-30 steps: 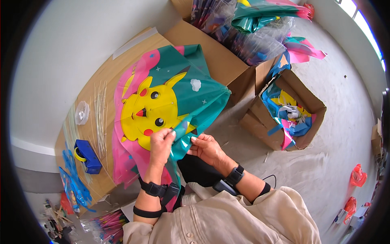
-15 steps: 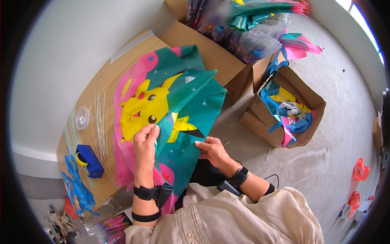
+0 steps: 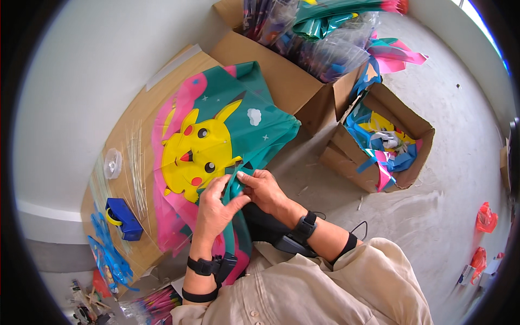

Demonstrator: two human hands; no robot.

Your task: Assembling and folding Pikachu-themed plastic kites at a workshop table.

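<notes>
A thin, glossy plastic sheet (image 3: 249,97), teal and pink with a large yellow cartoon figure, lies over the table and hangs off its near right edge toward my lap. My left hand (image 3: 214,211) has its fingers and thumb around a gathered teal fold of the sheet. Close beside it, my right hand (image 3: 265,192) pinches the same fold between thumb and forefinger. The two hands almost touch at the sheet's edge. The bunched plastic partly hides what lies between their fingertips.
The wooden table (image 3: 146,114) holds thin pale rods (image 3: 136,168), a clear plastic tub (image 3: 112,163), a blue tape dispenser (image 3: 125,219) and blue strips (image 3: 108,254). At right stands a cardboard box (image 3: 414,116) of colourful scraps. A larger carton (image 3: 271,67) holds bagged sheets.
My right hand has moved left to meet my left hand, which shifted slightly right and down. The raised flap of the sheet has dropped, uncovering more of the yellow figure.
</notes>
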